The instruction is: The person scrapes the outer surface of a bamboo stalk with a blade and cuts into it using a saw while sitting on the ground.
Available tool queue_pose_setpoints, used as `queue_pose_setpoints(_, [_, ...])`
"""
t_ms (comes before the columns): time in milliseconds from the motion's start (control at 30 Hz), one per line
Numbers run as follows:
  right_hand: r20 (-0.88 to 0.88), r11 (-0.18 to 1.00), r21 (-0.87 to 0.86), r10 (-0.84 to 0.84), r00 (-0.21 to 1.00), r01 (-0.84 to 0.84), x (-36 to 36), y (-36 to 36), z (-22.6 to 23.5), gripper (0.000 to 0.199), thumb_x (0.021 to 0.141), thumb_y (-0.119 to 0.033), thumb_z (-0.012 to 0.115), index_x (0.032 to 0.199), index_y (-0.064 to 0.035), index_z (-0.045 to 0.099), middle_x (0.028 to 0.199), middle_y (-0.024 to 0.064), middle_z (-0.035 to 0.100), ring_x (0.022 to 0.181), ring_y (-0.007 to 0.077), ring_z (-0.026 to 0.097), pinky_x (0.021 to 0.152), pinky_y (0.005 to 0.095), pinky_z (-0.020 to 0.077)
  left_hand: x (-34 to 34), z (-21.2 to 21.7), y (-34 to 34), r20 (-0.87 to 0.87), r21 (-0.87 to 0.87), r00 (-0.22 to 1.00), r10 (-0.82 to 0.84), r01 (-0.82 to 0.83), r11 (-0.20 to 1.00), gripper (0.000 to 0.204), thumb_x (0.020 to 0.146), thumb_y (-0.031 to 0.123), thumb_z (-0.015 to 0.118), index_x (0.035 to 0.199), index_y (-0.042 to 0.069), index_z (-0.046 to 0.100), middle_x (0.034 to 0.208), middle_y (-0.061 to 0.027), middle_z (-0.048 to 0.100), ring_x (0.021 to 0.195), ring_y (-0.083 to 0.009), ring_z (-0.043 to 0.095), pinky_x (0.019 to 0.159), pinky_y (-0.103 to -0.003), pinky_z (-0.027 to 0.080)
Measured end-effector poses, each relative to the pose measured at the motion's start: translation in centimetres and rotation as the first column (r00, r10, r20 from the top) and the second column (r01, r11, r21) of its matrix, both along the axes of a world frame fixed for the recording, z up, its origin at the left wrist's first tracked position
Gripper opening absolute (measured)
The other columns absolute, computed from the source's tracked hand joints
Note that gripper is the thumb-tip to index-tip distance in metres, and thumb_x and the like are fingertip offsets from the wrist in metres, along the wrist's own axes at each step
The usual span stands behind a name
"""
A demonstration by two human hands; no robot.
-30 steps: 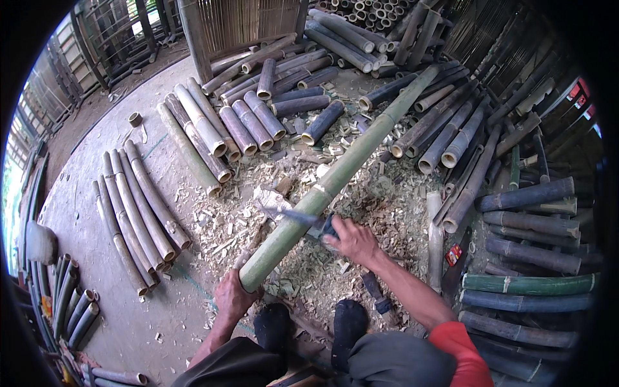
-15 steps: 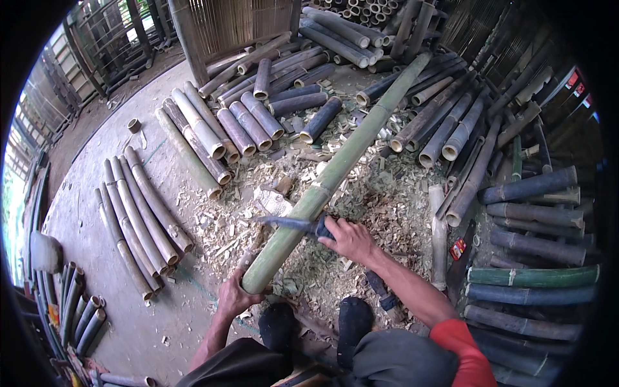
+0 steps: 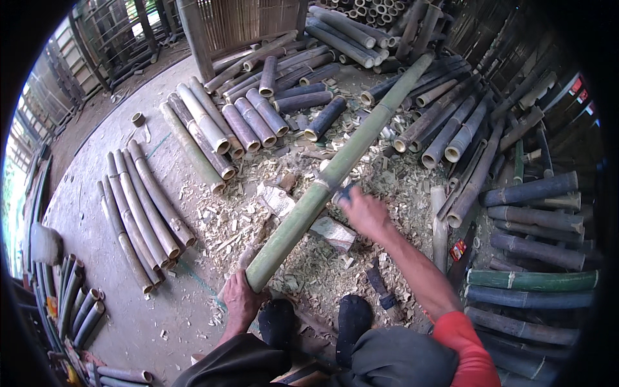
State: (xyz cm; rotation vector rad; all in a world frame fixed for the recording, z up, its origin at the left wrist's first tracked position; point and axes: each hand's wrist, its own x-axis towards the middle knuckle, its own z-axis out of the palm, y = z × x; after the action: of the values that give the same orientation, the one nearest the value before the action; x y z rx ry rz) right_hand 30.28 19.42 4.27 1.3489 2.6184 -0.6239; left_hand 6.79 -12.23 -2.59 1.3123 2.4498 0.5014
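your left hand [image 3: 242,300] grasps the green pole [image 3: 340,166] by its near end, seemingly to steady it as it slants above chips [image 3: 225,219] toward the floor's [image 3: 187,309] far right corner; your blurred right hand [image 3: 367,216] clenches a dark handle [image 3: 344,193] beside it, contact unclear.

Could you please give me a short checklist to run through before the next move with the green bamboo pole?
1. Left hand steadying the green bamboo pole: ok, its fingers grip the near end.
2. Right hand holding the dark tool: ok, though both are blurred.
3. Position of the tool's working end: cannot tell, it does not show clearly.
4. Hands well apart: ok, the right is farther up, on the pole's right side.
5. Loose chips cleared from around the pole: not ok, they lie on both sides.
6. Pole's far end firmly supported: cannot tell, its contact with what lies beneath is unclear.
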Motion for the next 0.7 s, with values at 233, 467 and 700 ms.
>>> queue_pose_setpoints(233, [-0.330,0.948,0.036,-0.288,0.899,0.316,3.4,1.0,-5.6,0.042,0.115,-0.049,0.037,0.113,-0.0092,0.048,0.064,0.0006,0.054,0.045,0.0121,0.050,0.033,0.0289,0.0400,-0.6,0.5,0.6,0.093,-0.084,0.995,-0.033,0.041,0.996,0.077,0.069,0.041,0.094,0.127,0.003,0.060,0.110,-0.0203,0.071,0.105,-0.0392,0.069,0.091,-0.049,0.056])
queue_pose_setpoints(467, [-0.366,0.902,-0.079,-0.422,0.829,0.424,2.8,1.2,-3.9,0.040,0.115,-0.045,0.040,0.111,-0.0074,0.050,0.063,-0.0025,0.048,0.043,0.0083,0.042,0.032,0.0297,0.0356,-2.5,1.8,1.6,0.341,-0.096,0.939,-0.038,0.075,0.993,0.073,0.068,0.046,0.095,0.118,0.000,0.068,0.099,-0.0235,0.077,0.094,-0.0393,0.076,0.085,-0.049,0.059])
queue_pose_setpoints(700, [-0.220,0.857,0.416,0.419,0.881,-0.304,2.0,-1.8,-6.9,0.047,0.114,-0.053,0.038,0.104,-0.0081,0.050,0.055,-0.0017,0.041,0.042,0.0093,0.038,0.032,0.0297,0.0364,-5.2,0.1,1.2,0.476,-0.126,0.875,-0.089,0.168,0.978,0.070,0.061,0.033,0.092,0.117,-0.003,0.071,0.099,-0.0229,0.078,0.095,-0.0354,0.077,0.088,-0.045,0.059])
